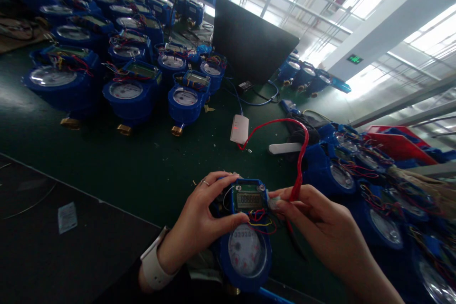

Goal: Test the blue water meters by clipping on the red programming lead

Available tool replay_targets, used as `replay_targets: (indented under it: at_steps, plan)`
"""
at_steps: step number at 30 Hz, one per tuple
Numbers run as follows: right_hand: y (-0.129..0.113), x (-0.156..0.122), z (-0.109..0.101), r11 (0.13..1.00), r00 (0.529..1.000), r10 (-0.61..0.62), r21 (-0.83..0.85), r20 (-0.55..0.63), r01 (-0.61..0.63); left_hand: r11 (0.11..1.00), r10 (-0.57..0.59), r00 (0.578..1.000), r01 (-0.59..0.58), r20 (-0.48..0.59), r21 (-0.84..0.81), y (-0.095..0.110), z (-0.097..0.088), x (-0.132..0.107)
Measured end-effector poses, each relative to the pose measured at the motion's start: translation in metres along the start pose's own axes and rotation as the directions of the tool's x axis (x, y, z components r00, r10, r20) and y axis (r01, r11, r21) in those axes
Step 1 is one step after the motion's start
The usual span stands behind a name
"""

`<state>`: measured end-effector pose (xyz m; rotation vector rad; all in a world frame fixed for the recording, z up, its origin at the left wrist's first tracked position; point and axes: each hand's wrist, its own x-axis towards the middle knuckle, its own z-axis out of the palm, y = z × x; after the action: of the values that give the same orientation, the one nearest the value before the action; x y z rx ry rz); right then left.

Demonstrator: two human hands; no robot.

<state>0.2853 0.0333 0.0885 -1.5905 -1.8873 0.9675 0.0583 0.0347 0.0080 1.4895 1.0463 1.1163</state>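
A blue water meter [269, 251] sits at the table's near edge, its round dial facing up. Its small LCD screen [248, 200] shows digits, and thin red and yellow wires loop below it. My left hand [210, 213] grips the meter's display housing from the left, thumb near the wires and fingers over the top edge. Between thumb and fingers, my right hand [313, 218] pinches a pale connector [273, 201] against the housing's right side. From there a red cable [305, 142] arcs back to a small white box [240, 128] with a red light.
Rows of blue water meters [185, 99] with exposed wires stand at the back left. More meters [342, 171] crowd the right side, near a red bin [399, 142]. A dark screen [251, 40] stands at the back. A white strip [285, 148] lies right of the box.
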Motion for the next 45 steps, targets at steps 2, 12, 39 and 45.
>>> replay_targets:
  at_steps: [2, 12, 39, 45]
  plan:
    - [-0.002, 0.001, 0.0, 1.0, 1.0, -0.018, -0.022, 0.001, 0.018, 1.0, 0.005, 1.0, -0.005, -0.004, 0.0, 0.0, 0.0, 0.0]
    - [-0.009, 0.009, -0.002, 0.99, 0.996, -0.084, -0.115, 0.014, 0.085, 1.0, -0.007, 1.0, 0.007, -0.009, 0.006, -0.001, 0.002, -0.001]
    - [0.001, 0.004, 0.0, 0.997, 0.998, -0.057, -0.05, 0.024, 0.058, 0.999, -0.04, 0.999, 0.04, 0.011, -0.032, 0.006, 0.0, 0.003]
    - [0.003, -0.001, 0.001, 0.991, 0.999, -0.026, 0.131, -0.046, 0.031, 0.998, -0.048, 0.999, 0.049, 0.024, -0.042, 0.006, -0.002, 0.003]
